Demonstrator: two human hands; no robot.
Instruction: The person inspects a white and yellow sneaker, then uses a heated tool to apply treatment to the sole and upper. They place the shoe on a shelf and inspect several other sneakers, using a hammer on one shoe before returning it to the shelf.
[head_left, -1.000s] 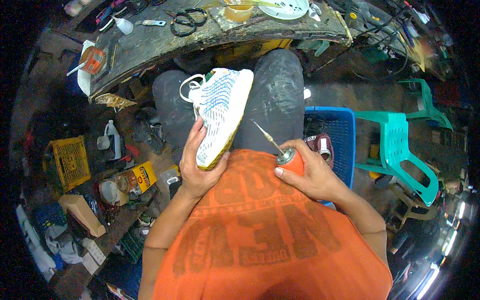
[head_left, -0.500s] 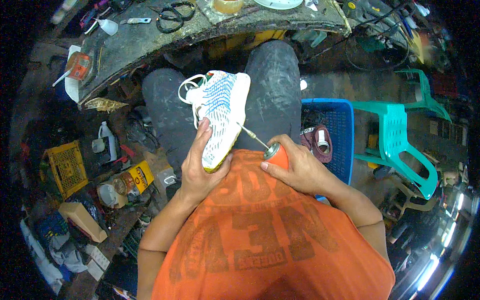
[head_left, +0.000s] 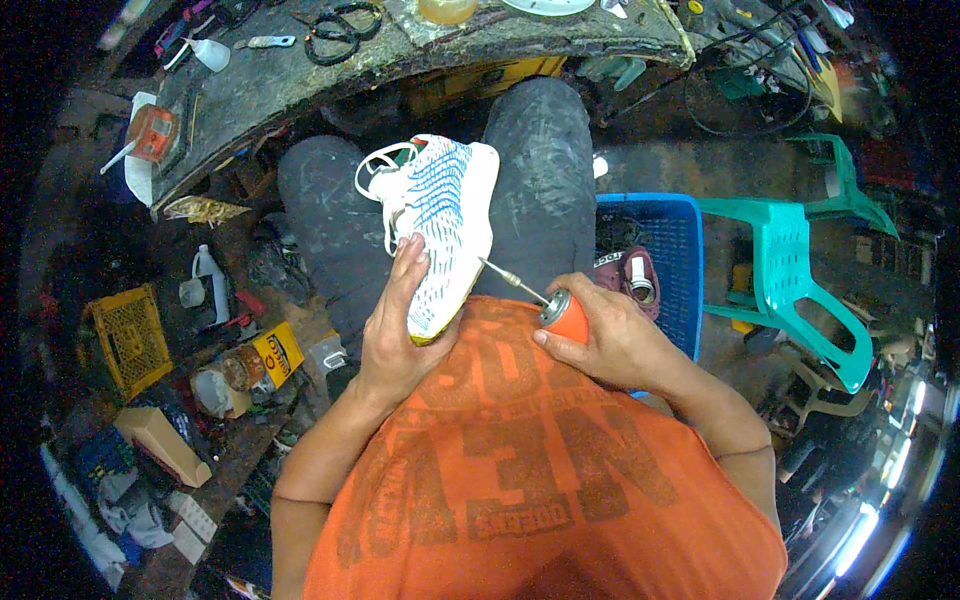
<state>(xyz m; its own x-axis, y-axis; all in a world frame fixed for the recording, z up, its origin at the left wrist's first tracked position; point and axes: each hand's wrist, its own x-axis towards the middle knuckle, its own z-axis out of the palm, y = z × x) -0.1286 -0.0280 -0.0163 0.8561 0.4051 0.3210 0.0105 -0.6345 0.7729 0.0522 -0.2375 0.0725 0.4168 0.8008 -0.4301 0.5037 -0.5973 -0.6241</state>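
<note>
Shoe (head_left: 448, 215), white with blue streaks, lies just off centre toward eleven o'clock, tilted on its side above our dark trousers (head_left: 541, 170); our left hand (head_left: 393, 330) is clamped round its near end, fingers along the nine o'clock side, thumb toward three; our right hand (head_left: 607, 335), between three and four o'clock, is closed round an orange tool (head_left: 568, 320), whose thin metal shaft (head_left: 513, 280) points toward ten; its tip reaches the white sole edge (head_left: 484, 215) in our view, though we cannot tell whether it presses in or only hovers beside it; the step in hand, we judge, is working that tip at the sole edge; the next move calls for a firm brace from the left and light, exact aim from the right; a blue basket (head_left: 682, 270) stands toward three o'clock, the workbench (head_left: 440, 60) toward twelve.
</note>
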